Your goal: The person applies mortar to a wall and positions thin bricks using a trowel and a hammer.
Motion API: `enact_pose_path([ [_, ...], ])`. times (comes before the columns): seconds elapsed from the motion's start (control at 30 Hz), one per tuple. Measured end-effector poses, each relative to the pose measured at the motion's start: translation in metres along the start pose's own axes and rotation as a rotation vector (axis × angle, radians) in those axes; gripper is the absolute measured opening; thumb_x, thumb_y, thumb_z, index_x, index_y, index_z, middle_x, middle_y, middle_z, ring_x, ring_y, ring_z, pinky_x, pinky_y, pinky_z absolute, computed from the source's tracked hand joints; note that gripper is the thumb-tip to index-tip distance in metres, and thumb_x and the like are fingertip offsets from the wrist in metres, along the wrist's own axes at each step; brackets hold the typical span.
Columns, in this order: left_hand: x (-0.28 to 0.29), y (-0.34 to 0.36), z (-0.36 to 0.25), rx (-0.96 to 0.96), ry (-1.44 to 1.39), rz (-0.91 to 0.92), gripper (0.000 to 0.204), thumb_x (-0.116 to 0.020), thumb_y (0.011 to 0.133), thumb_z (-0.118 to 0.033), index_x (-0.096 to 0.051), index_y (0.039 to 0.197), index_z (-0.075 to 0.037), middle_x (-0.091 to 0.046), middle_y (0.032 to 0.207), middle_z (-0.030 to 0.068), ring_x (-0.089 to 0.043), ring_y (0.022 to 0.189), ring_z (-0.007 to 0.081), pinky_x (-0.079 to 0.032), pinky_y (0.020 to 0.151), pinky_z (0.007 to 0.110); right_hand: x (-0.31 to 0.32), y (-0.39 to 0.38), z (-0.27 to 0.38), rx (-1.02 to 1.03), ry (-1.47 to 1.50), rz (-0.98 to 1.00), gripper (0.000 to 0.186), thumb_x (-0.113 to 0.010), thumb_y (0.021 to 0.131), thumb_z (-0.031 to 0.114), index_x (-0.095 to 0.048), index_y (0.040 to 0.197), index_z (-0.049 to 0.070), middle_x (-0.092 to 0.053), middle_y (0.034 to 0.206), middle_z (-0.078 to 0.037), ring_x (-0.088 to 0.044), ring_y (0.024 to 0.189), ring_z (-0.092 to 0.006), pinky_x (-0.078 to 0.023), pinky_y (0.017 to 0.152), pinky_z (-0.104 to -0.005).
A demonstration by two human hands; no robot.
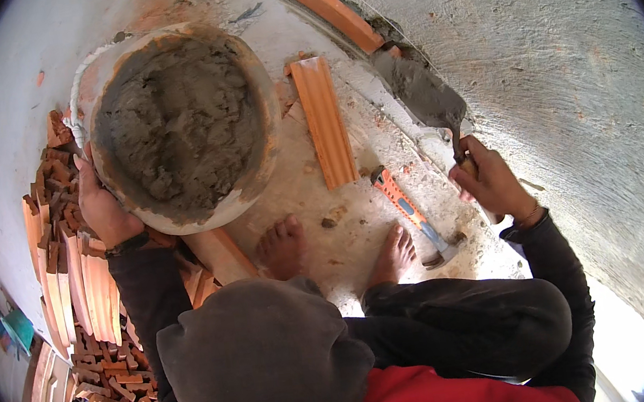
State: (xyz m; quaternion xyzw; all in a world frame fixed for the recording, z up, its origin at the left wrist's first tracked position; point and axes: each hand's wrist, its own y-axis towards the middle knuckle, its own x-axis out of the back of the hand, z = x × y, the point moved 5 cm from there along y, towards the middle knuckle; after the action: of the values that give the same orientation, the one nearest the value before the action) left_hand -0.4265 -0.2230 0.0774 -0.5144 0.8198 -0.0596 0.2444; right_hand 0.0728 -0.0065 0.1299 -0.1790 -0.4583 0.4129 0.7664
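My left hand (105, 200) grips the side of a round bucket (271, 139) at the upper left, its fingertips partly hidden behind the rim. Grey wet mortar (182, 125) fills much of the bucket, and a white rope handle (75, 90) loops up along the left side. My right hand (492, 184) is closed around the wooden handle of a trowel (449, 116). Mortar coats the trowel's blade, which lies along the foot of the wall, just past the end of a terracotta strip (328, 8) set there.
A loose terracotta tile (323, 121) lies on the dusty floor right of the bucket. Near my bare feet lies a hammer (406, 203) with an orange handle. Stacked and broken terracotta pieces (84, 276) fill the left. The rough grey wall (553, 71) rises on the right.
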Motion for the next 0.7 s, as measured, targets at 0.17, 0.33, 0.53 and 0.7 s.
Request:
enact_pose_path([
  [0.17, -0.005, -0.004, -0.002, 0.007, 0.044, -0.013, 0.052, -0.037, 0.109, -0.034, -0.048, 0.142, 0.005, -0.057, 0.139, 0.0122, -0.056, 0.123, 0.0233, -0.045, 0.106, 0.038, -0.020, -0.008, -0.028, 0.115, -0.438, -0.452, 0.036, -0.061, 0.093, 0.015, -0.051, 0.123, -0.003, -0.067, 0.094, -0.023, -0.066, 0.079, -0.0425, -0.054, 0.068, -0.0494],
  [0.33, -0.006, -0.003, -0.001, 0.002, 0.058, -0.014, 0.052, -0.037, 0.109, -0.035, -0.048, 0.142, 0.004, -0.056, 0.139, 0.0121, -0.056, 0.124, 0.0232, -0.044, 0.106, 0.037, -0.021, 0.007, -0.030, 0.119, -0.522, -0.555, 0.036, -0.058, 0.094, 0.013, -0.050, 0.124, -0.004, -0.066, 0.097, -0.024, -0.066, 0.080, -0.0432, -0.054, 0.068, -0.0507],
  [0.53, -0.006, -0.005, -0.003, 0.015, 0.045, -0.023, 0.052, -0.037, 0.109, -0.035, -0.048, 0.142, 0.004, -0.056, 0.140, 0.0110, -0.056, 0.125, 0.0233, -0.044, 0.107, 0.037, -0.023, 0.022, -0.026, 0.137, -0.478, -0.528, 0.035, -0.057, 0.095, 0.014, -0.049, 0.125, -0.004, -0.066, 0.099, -0.025, -0.066, 0.079, -0.0435, -0.054, 0.067, -0.0507],
  [0.7, -0.005, -0.001, 0.000, 0.032, 0.015, 0.004, 0.051, -0.036, 0.110, -0.034, -0.049, 0.142, 0.003, -0.057, 0.139, 0.0113, -0.056, 0.124, 0.0237, -0.044, 0.107, 0.038, -0.023, 0.021, -0.022, 0.171, -0.488, -0.565, 0.033, -0.056, 0.095, 0.013, -0.050, 0.123, -0.003, -0.066, 0.098, -0.025, -0.066, 0.079, -0.0436, -0.054, 0.066, -0.0506],
])
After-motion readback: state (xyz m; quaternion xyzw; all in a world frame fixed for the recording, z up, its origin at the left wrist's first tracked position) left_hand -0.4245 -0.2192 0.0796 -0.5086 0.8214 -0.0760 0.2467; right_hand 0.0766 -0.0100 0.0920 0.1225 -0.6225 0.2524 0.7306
